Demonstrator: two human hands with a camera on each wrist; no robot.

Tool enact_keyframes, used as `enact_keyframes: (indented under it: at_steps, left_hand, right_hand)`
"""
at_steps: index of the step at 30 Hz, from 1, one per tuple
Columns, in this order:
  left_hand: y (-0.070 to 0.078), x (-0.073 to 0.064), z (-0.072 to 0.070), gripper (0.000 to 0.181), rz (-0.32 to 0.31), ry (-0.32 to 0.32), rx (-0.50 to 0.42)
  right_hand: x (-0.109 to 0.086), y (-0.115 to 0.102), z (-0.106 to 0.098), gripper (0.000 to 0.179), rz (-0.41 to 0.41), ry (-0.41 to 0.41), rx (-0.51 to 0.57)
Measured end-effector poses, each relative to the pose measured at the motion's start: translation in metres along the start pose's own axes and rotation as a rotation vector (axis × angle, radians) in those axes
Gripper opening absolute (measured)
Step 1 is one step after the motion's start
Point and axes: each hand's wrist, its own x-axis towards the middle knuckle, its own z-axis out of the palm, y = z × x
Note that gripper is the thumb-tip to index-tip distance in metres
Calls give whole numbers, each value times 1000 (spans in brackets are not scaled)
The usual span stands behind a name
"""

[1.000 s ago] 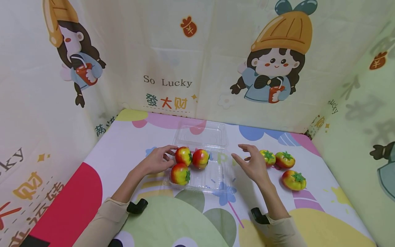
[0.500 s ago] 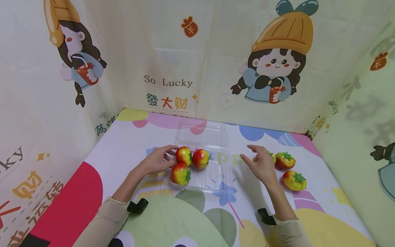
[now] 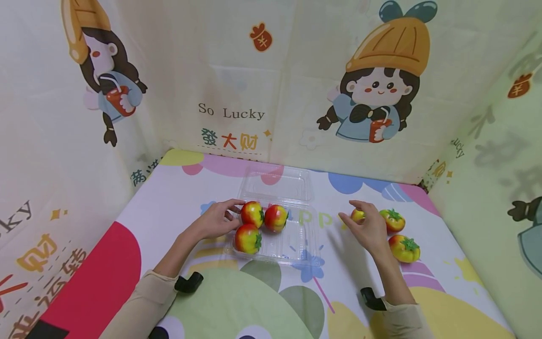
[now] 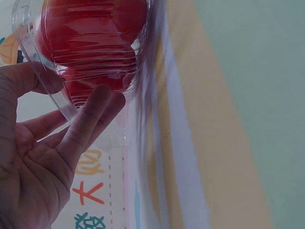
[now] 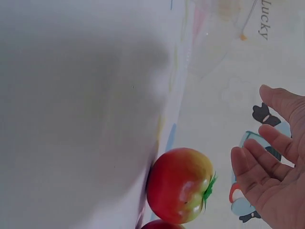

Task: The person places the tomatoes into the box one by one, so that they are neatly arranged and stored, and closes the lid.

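A clear plastic clamshell box [image 3: 292,245] lies with its lid [image 3: 275,184] folded back. Inside its left part sit three red-and-yellow tomatoes [image 3: 247,238] with green leafy tops. My left hand [image 3: 216,220] pinches the box's left edge; in the left wrist view the thumb and fingers [image 4: 88,117] are at the clear rim and ribbed wall. My right hand [image 3: 366,227] hovers right of the box with fingers spread and nothing in its grasp. One tomato [image 3: 357,215] shows between its thumb and index finger, partly hidden; in the right wrist view a tomato [image 5: 178,186] is below the palm.
Two more tomatoes, a far one [image 3: 393,220] and a near one [image 3: 405,248], lie right of my right hand. A patterned cloth [image 3: 220,301] covers the table. Printed curtains [image 3: 296,94] stand close behind and at both sides.
My right hand has moved rightward, away from the box and over the nearest loose tomato. My left hand, the box and its tomatoes have stayed put.
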Motion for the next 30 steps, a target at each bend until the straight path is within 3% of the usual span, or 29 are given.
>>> enact_keyframes:
  at_steps: [15, 30]
  left_hand:
    - [-2, 1, 0, 55, -2, -4, -7]
    - [-3, 2, 0, 56, -9, -8, -8]
  right_hand:
    - [1, 15, -11, 55, 20, 9, 15]
    - [5, 28, -14, 60, 84, -32, -16]
